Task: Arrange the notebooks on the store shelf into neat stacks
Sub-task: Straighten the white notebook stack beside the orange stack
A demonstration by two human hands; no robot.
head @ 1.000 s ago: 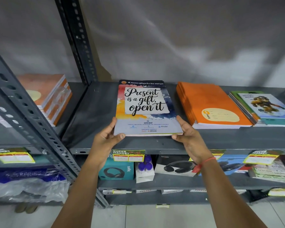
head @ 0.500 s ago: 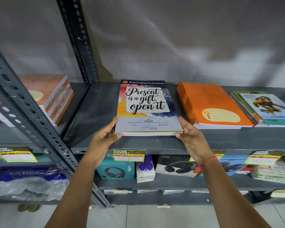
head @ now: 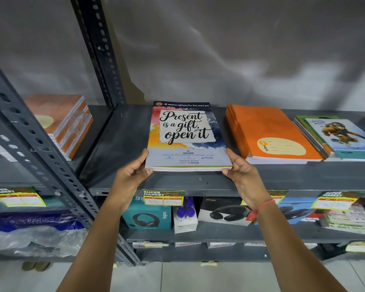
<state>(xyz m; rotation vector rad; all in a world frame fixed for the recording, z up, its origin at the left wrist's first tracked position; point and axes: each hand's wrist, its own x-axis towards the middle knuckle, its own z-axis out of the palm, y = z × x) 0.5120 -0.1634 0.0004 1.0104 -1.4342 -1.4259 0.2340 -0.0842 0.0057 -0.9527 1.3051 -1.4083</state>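
Note:
A stack of notebooks with a "Present is a gift, open it" cover (head: 187, 135) lies flat on the grey metal shelf (head: 198, 184), near its front edge. My left hand (head: 133, 175) grips the stack's near left corner, thumb under the front edge. My right hand (head: 240, 173) holds the near right corner the same way. To the right lies a stack of orange notebooks (head: 270, 133), squared up. Further right is a stack with a cartoon cover (head: 341, 140) on top.
A slotted steel upright (head: 40, 148) runs diagonally at the left, and behind it sits another orange notebook stack (head: 61, 121) on the neighbouring shelf. The lower shelf holds headphone boxes (head: 145, 216) and price tags (head: 163, 198). A grey wall backs the shelf.
Both hands have slid slightly inward along the stack's front corners and the stack sits a little further back and squarer. The view has shifted slightly.

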